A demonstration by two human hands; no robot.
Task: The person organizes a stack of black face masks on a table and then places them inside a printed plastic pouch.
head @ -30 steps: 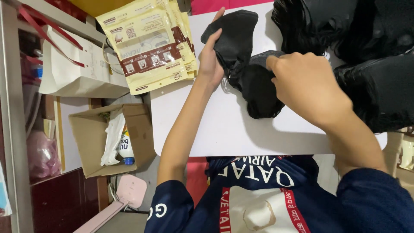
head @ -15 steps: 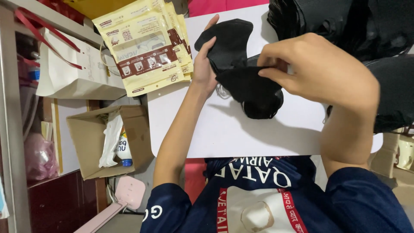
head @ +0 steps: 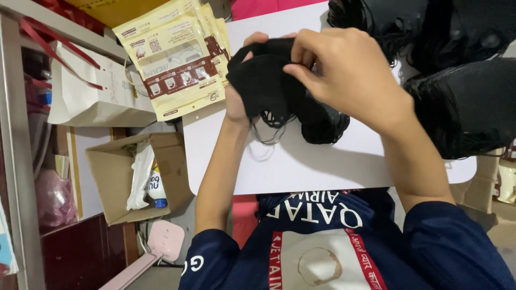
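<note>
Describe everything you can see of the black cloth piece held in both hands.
The black cloth piece looks like soft, matte fabric, bunched and folded over a white board. Thin black threads or loops dangle from its lower edge. The left hand is under it, fingers curling over the top; the right hand pinches its upper edge. A second black bundle touches it on the right.

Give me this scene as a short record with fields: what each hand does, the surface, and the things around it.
left hand: grips the black fabric piece from the left
right hand: pinches the top of the same piece
surface: white board
loose threads: hang below the piece
right of hands: pile of black fabric
left of hands: stack of yellow packets
below left: open cardboard box
</note>
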